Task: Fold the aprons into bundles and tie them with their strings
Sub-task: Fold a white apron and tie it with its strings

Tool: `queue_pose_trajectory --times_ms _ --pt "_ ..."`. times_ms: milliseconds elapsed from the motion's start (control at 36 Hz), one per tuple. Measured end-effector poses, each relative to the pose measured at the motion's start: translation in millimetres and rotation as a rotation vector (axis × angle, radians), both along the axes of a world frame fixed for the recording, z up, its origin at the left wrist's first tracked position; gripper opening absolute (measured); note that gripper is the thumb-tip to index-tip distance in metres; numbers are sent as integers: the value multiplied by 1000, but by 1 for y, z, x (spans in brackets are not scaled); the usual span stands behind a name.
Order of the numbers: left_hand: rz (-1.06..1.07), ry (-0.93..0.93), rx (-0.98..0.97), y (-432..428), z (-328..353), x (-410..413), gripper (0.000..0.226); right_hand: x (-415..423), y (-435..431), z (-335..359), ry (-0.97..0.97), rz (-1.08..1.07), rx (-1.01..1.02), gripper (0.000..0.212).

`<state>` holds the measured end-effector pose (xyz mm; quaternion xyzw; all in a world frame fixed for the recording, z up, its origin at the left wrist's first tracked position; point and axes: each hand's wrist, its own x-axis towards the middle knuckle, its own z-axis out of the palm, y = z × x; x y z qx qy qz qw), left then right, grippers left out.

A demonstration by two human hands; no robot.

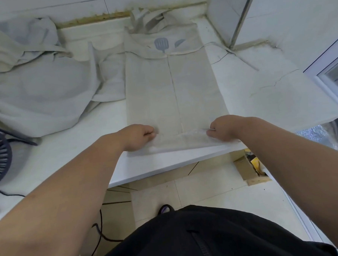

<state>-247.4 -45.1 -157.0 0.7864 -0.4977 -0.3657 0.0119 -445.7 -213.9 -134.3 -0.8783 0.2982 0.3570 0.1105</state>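
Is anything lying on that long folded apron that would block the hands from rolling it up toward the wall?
Nothing visible does. The left hand and right hand grip the near end of the folded apron, and its top lies bare up to the spatula print. The heap of other aprons sits off its left edge.

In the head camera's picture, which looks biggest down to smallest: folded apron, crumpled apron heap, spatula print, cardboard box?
Largest: crumpled pale-grey apron heap and long folded beige apron, alike, unranked.
Then brown cardboard box, partly hidden.
Smallest: grey spatula print.
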Motion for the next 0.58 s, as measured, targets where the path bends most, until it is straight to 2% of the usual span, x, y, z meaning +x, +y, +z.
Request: queue_pose_trajectory --times_ms 111,222,361,472,528,583 --pt "-63 -50 39 -5 0 0 36 2 -1 -2 -12 -8 -3 46" --pt "-48 -166 11 -1 -4 0 37 -4 -6 -6 -147 -101 -56 16" --pt "-54 -366 -109 1 -2 -9 23 -13 -3 -12 -248 -137 -81 10" --pt "-161 -387 -231 0 0 -15 26 -14 6 -12 -321 199 -345 32" --pt "-221 -320 -212 -2 2 -21 31 -13 12 -12 -283 294 -354 43" --pt "-207 -225 -179 -2 1 -26 36 -13 16 -16 -258 285 -290 40"
